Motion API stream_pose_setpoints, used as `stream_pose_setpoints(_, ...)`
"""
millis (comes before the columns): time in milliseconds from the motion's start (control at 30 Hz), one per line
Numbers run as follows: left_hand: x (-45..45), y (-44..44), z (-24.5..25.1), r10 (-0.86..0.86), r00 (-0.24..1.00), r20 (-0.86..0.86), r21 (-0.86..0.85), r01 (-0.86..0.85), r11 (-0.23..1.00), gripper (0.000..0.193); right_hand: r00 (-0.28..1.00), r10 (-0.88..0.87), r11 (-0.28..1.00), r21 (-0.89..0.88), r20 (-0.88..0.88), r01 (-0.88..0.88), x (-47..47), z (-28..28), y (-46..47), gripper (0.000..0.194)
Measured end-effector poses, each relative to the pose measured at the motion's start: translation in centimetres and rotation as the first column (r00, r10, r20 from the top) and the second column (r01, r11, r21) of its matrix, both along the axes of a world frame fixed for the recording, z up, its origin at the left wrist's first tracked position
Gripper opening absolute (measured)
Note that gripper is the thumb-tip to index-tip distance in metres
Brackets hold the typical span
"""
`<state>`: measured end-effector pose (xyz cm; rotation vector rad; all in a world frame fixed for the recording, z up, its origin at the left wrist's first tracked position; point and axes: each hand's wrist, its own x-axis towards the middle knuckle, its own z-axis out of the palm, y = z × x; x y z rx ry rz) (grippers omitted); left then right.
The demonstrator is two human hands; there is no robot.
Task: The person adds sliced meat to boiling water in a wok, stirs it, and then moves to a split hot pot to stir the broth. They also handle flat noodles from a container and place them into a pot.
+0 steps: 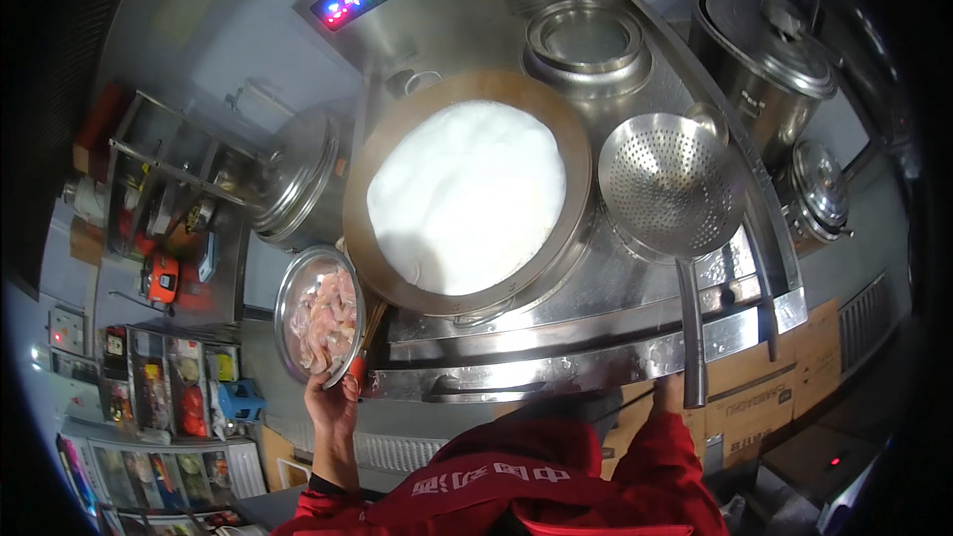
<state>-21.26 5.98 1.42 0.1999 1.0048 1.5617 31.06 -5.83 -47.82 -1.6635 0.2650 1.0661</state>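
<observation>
My left hand [333, 406] grips the rim of a steel bowl [281, 305] at the left of the stove. In the bowl lie strips of raw pale-pink meat [327, 320], and it tilts beside the wok. A large wok [469, 89] sits on the burner, filled with bright white foam [469, 201]. Only a sliver of my right hand [668, 389] shows below the stove's front edge, near the handle of a perforated strainer ladle [670, 182]. Its fingers are hidden, so I cannot tell whether it holds anything.
A second burner ring [584, 37] stands behind the wok. Lidded steel pots flank the stove, one at left [294, 171] and a tall one at right [774, 52]. A second ladle [706, 119] lies behind the strainer. Cardboard boxes [759, 402] stand below right; stocked shelves [171, 387] are left.
</observation>
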Motion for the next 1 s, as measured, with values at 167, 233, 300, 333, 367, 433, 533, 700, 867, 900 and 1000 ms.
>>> stream_pose_setpoints(167,-1.2,0.7,-0.6,-0.028,0.999,-0.018,0.056,0.029,0.998,0.034,0.984,-0.059,0.997,0.063,0.167,0.049,10.0,8.8,-9.1,0.059)
stream_pose_setpoints(233,-2.0,0.9,-1.0,0.01,0.999,-0.041,-0.016,-0.011,1.0,0.053,0.947,-0.006,0.999,-0.042,0.322,0.021,13.8,15.7,-12.1,0.063)
stream_pose_setpoints(300,-2.5,1.2,-1.4,0.018,0.999,-0.034,0.035,-0.016,0.999,0.047,0.455,0.549,0.766,-0.64,0.701,0.062,16.9,23.8,-14.4,0.061)
stream_pose_setpoints(333,-2.8,1.3,-1.5,0.028,0.996,-0.087,-0.035,-0.031,0.999,0.037,0.206,0.592,0.748,-0.626,0.779,0.22,17.8,27.8,-15.0,0.048)
stream_pose_setpoints(367,-3.3,1.4,-1.3,-0.036,0.998,-0.044,-0.121,0.031,0.992,0.033,0.177,0.897,0.333,-0.881,0.406,0.336,19.1,32.6,-15.2,0.043)
stream_pose_setpoints(433,-3.3,1.7,-1.3,-0.002,1.0,-0.022,-0.092,-0.001,0.996,0.024,0.09,0.514,0.774,-0.506,0.853,0.382,18.7,40.9,-14.1,0.041)
stream_pose_setpoints(533,-3.2,2.3,-1.1,-0.049,0.997,-0.061,-0.052,0.045,0.998,0.028,0.106,-0.192,0.981,0.194,0.976,-0.013,14.3,50.4,-7.0,0.035)
stream_pose_setpoints(700,-2.1,3.9,-0.5,-0.188,0.979,-0.084,-0.032,0.186,0.982,0.034,0.789,-0.14,0.796,0.542,0.598,-0.27,-4.0,55.8,8.1,0.029)
stream_pose_setpoints(867,1.4,4.8,0.2,-0.229,0.972,-0.049,-0.127,0.221,0.967,0.042,0.246,0.263,0.089,0.231,0.933,-0.969,-17.6,57.7,14.6,0.018)
stream_pose_setpoints(900,2.2,4.7,0.3,-0.223,0.972,-0.078,-0.1,0.215,0.971,0.042,0.087,0.239,-0.056,0.103,0.967,-0.993,-18.8,58.0,15.1,0.022)
stream_pose_setpoints(1000,3.5,4.1,0.8,-0.255,0.961,-0.108,-0.076,0.248,0.966,0.038,0.002,0.109,-0.249,0.029,0.994,-0.968,-21.9,57.4,16.2,0.027)
